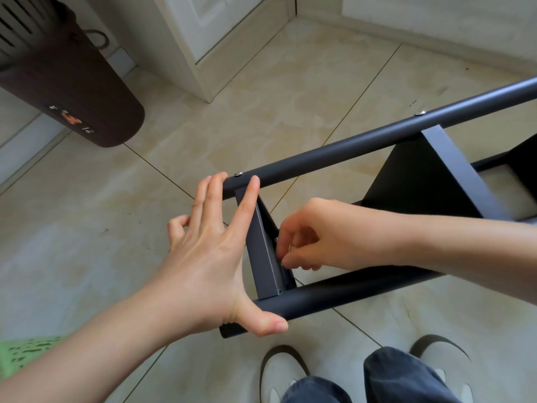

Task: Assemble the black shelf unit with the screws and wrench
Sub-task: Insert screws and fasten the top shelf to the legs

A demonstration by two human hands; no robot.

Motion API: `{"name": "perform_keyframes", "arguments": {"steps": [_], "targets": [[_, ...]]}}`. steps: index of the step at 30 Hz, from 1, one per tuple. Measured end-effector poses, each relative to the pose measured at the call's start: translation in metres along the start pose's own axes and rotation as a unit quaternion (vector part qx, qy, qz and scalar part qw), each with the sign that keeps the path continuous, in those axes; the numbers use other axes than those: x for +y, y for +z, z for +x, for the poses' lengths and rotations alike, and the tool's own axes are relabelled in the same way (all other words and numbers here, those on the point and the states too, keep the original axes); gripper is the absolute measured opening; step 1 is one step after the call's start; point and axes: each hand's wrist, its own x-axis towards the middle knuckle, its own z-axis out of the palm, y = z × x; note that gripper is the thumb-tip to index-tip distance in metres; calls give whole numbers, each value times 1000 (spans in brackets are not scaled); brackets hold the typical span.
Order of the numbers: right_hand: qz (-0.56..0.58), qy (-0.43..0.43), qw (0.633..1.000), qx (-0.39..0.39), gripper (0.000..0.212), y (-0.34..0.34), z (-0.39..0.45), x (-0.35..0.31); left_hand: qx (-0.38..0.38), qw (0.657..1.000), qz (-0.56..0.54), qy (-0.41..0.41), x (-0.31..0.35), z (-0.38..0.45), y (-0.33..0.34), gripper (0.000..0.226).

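The black shelf unit (pixel 377 135) lies on its side on the tiled floor, with two round tubes running left to right. My left hand (pixel 203 257) spans the tubes at their near end: straight fingers rest on the upper tube and the thumb presses the lower tube (pixel 348 289). Between the tubes stands the end shelf panel (pixel 261 257). My right hand (pixel 313 234) reaches in behind that panel, and its curled fingertips pinch a small silver screw (pixel 276 239) at the panel's inner face. The fingers hide most of the screw. No wrench is visible.
Silver screw heads (pixel 239 174) show on top of the upper tube. A second shelf panel (pixel 421 175) stands to the right. A dark brown cylinder (pixel 72 91) leans at the upper left, beside a white door frame (pixel 203 53). My shoes (pixel 279 373) are below the unit.
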Motion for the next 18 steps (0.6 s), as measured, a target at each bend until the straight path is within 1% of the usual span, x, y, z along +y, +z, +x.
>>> {"name": "perform_keyframes", "arguments": {"steps": [3, 6, 8, 11, 13, 18], "targets": [[52, 36, 996, -62, 9, 5, 10, -3, -1, 1000, -2, 4, 1, 0, 0, 159], [132, 78, 983, -104, 5, 10, 15, -2, -1, 1000, -5, 7, 2, 0, -1, 159], [186, 88, 969, -138, 7, 10, 16, -1, -2, 1000, 1, 6, 3, 1, -1, 159], [267, 99, 938, -197, 12, 6, 18, 1, -3, 1000, 9, 6, 4, 1, -1, 160], [283, 101, 926, -227, 14, 3, 19, 3, -3, 1000, 13, 7, 4, 1, -1, 159], [331, 112, 898, -267, 15, 1, 24, 9, -2, 1000, 16, 10, 4, 0, -2, 159]]}}
